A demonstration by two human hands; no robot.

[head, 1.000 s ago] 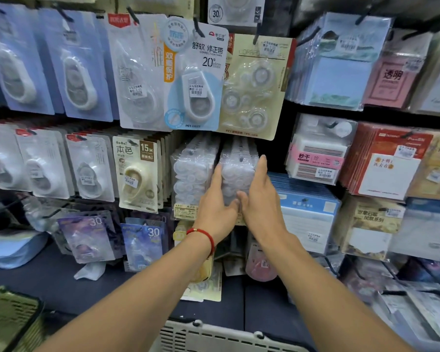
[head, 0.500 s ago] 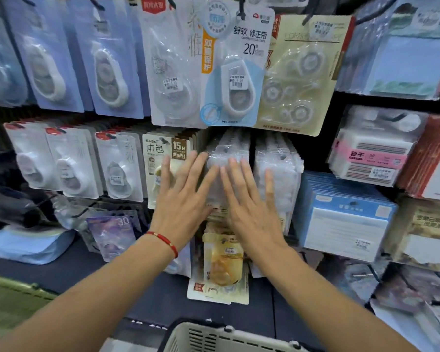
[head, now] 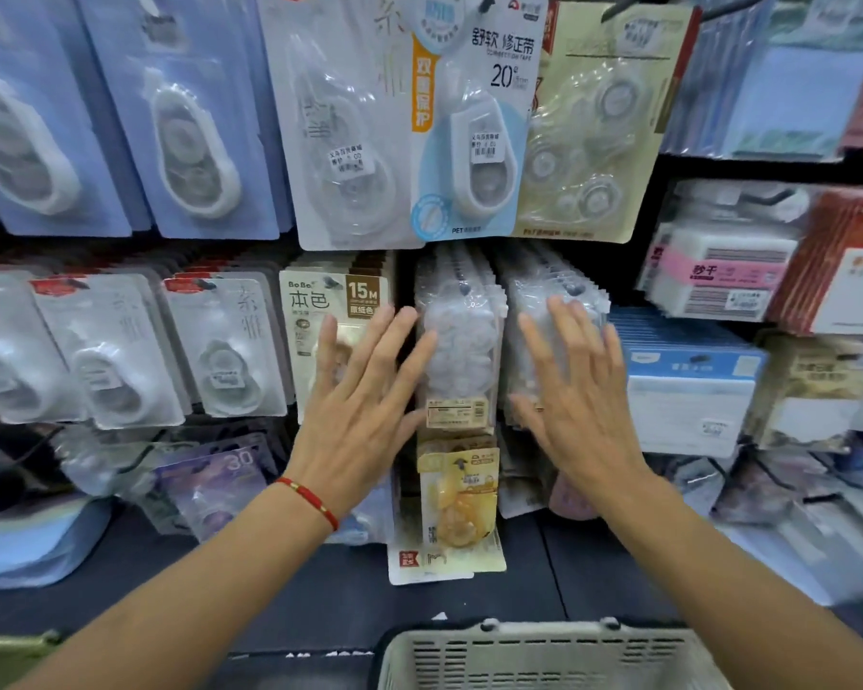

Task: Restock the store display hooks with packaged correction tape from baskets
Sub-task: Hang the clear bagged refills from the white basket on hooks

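Blue-and-white pack [head: 474, 117] above my hands: "舒软 修正带", "CORRECTION TAPE", "20", orange strip "双重保护", "PET" at the foot
Beige pack [head: 337, 311] by my left hand [head: 365, 405]: "BoBo", "本色", brown tag "15M"
Purple pack [head: 220, 478] low on my left: "30"
Pink-banded pack [head: 718, 273] on my right: "秒干"
Price stickers and barcode labels: too small for me to read

Both bare forearms reach forward and up, converging slightly. Left hand [head: 365, 390] flat, palm away, fingers straight and spread, pointing up; thin red cord bracelet at the wrist. Right hand [head: 576, 390] likewise flat, fingers straight and spread. Hands apart, neither holding anything.
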